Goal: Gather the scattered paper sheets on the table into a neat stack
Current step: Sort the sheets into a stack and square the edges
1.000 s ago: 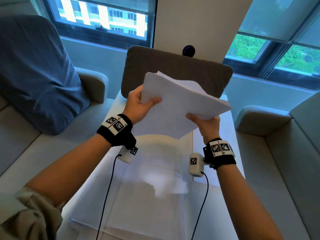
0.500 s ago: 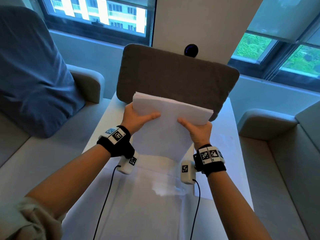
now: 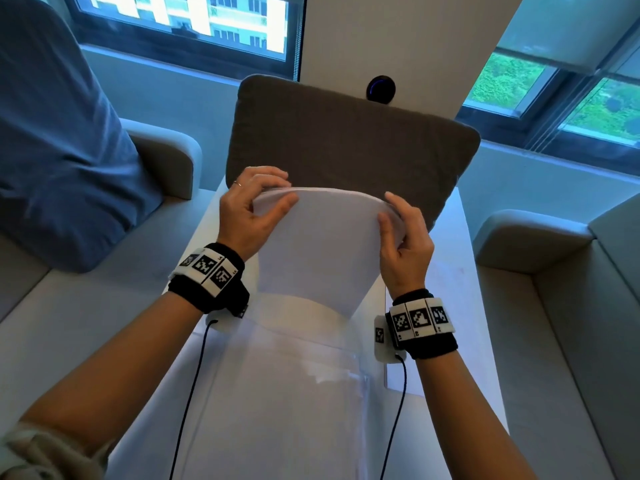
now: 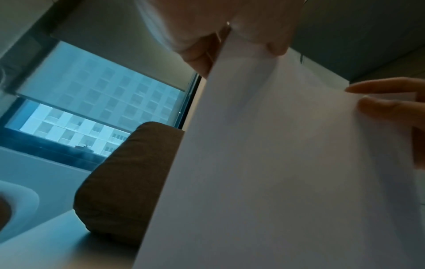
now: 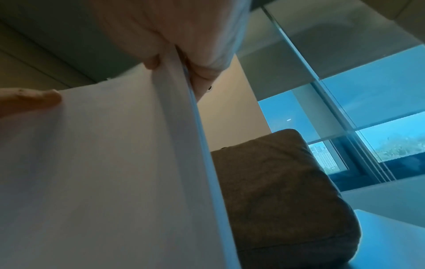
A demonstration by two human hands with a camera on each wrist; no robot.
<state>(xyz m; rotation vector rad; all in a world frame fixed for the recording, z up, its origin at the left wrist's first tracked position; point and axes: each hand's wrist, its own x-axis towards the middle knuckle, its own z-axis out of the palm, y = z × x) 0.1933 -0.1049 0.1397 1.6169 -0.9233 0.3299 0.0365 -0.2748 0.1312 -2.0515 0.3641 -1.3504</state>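
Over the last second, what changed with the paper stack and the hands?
The paper stack swung from a tilted, fanned hold in the air to upright on the table, edges squared. The left hand and right hand shifted up to grip its top corners. The brown cushion stayed put.

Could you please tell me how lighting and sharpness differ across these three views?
Head view: sharp, daylit, glare on the table below the paper stack. Left wrist view: dim, the left hand blurred and close. Right wrist view: dim, the right hand soft, window bright.
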